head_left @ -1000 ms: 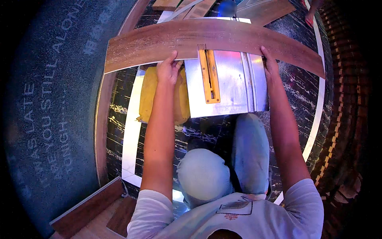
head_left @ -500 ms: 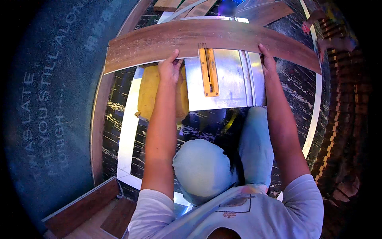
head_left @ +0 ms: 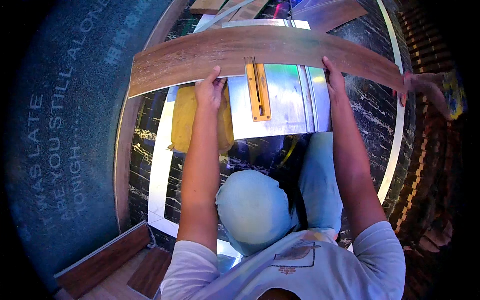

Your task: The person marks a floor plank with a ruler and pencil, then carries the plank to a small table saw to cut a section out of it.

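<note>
A long brown wood-grain floor plank (head_left: 280, 45) lies crosswise over a silver metal saw table (head_left: 287, 95). My left hand (head_left: 209, 91) grips its near edge left of the table, thumb on top and fingers partly hidden beneath. At the table's right side, my right hand (head_left: 334, 76) holds the same edge, its thumb on the upper face. Between my hands, a yellow slotted blade insert (head_left: 259, 97) runs from the plank's near edge toward me. The plank covers the insert's far end. Another person's hand (head_left: 422, 85) is at the plank's right end.
A yellowish container-like object (head_left: 187, 117) sits left of the saw table. More planks lie beyond it, including a brown board (head_left: 332, 15); cut pieces (head_left: 150, 272) lie at lower left. A dark lettered wall (head_left: 65, 135) stands left. The floor is black marble-patterned with white strips.
The other person's hand has come down to the plank's right end. The plank's left end sits slightly lower in view. Both my hands keep their hold.
</note>
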{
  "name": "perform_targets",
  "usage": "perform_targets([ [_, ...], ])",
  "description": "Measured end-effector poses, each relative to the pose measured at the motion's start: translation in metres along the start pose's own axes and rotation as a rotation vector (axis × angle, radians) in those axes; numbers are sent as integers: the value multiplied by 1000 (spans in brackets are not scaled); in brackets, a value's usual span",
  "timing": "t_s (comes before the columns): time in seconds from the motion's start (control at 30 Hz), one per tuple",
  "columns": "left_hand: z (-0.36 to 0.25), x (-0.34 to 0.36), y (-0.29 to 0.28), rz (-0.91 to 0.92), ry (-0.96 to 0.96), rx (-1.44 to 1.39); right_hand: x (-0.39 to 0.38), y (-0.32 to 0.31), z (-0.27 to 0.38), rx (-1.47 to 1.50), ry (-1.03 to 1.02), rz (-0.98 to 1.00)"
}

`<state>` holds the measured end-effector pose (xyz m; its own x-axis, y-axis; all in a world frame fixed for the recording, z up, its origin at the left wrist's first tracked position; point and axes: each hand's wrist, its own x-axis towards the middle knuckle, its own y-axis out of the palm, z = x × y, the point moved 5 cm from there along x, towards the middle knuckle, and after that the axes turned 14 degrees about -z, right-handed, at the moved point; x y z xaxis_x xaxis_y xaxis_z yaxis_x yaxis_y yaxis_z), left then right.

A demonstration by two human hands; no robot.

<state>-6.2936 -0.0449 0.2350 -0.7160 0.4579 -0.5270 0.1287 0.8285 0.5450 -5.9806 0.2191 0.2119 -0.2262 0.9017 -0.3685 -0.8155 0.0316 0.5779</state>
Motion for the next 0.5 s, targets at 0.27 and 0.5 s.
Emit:
perform_targets([
  [0.27,0,-11,-3,-46,-3,-18,-15,6,3,-9,-24,21],
  [0.5,-3,-13,-8,-53,-1,11,-19,8,0,-5,20,-26],
])
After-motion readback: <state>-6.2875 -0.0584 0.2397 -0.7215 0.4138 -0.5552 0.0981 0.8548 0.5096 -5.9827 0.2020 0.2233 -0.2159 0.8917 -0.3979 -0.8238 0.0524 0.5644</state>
